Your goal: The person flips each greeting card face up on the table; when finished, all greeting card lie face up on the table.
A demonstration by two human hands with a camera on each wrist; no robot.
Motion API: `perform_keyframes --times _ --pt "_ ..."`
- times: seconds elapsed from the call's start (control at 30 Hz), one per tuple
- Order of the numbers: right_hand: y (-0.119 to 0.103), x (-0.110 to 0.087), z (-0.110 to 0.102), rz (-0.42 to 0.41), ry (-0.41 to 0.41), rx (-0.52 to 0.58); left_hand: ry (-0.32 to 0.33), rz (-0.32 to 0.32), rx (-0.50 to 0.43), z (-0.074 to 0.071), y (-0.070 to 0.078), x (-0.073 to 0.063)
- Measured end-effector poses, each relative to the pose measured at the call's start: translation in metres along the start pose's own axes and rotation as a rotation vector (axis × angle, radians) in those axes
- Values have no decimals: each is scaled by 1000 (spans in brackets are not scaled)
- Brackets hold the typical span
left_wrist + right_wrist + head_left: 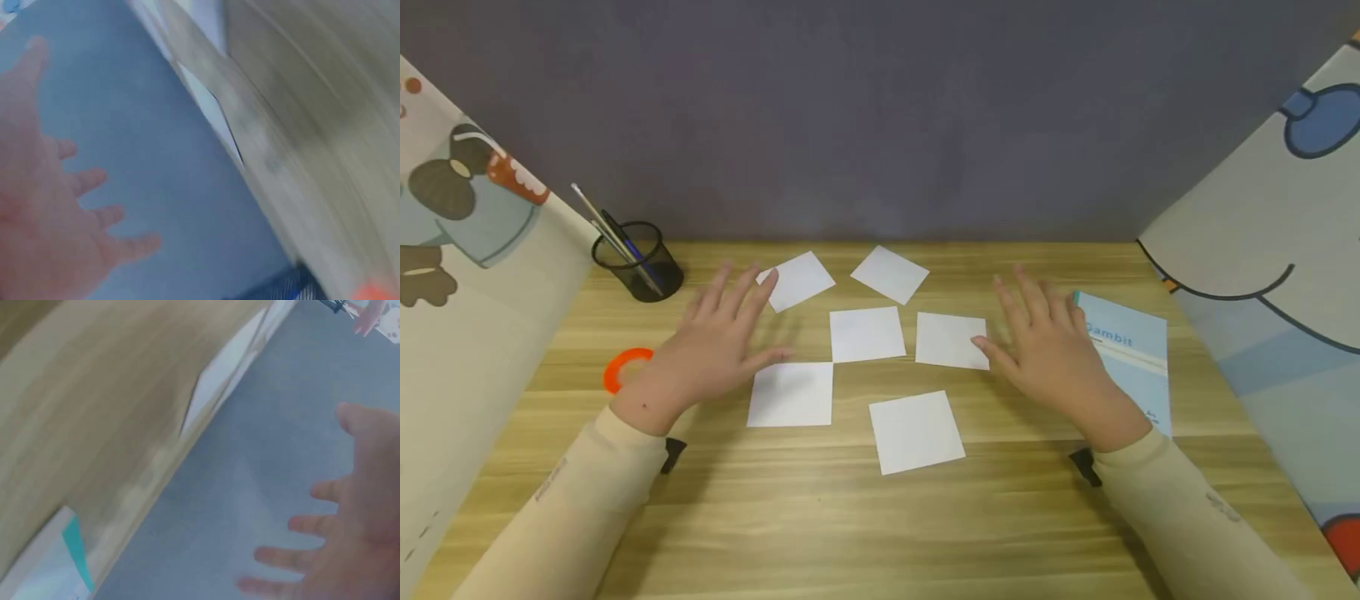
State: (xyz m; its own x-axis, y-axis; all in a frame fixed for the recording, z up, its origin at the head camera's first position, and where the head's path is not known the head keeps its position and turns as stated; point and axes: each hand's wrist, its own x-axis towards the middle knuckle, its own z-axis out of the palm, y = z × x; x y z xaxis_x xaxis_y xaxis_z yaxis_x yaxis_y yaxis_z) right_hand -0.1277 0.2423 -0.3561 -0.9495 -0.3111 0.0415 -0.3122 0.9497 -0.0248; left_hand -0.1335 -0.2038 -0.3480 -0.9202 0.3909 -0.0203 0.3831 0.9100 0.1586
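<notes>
Several white paper squares lie spread on the wooden table, among them a middle paper [868, 334], a front paper [917, 433] and a left paper [792, 395]. My left hand [711, 346] hovers at the left of the papers with fingers spread, overlapping the back-left paper [801, 282] in the head view. My right hand [1048, 350] is spread likewise on the other side, its thumb over the edge of the right paper [951, 340]. Neither hand holds anything. Both wrist views show the left palm [44, 206] and right palm [356, 531] with straight fingers, above the tabletop.
A black mesh pen cup [651, 271] with pens and brushes stands at the back left. Near my left wrist lies an orange tape roll [617, 368]. A light blue "Gambit" book [1138, 346] lies beside my right hand. A grey wall [880, 125] closes off the back.
</notes>
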Motion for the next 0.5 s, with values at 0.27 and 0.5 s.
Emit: perform_keyframes --times 0.27,0.5 --pt "9 4 -11 -43 -3 174 62 66 -311 -13 22 26" --pt "10 8 -14 -44 -24 248 13 69 -362 -23 43 51"
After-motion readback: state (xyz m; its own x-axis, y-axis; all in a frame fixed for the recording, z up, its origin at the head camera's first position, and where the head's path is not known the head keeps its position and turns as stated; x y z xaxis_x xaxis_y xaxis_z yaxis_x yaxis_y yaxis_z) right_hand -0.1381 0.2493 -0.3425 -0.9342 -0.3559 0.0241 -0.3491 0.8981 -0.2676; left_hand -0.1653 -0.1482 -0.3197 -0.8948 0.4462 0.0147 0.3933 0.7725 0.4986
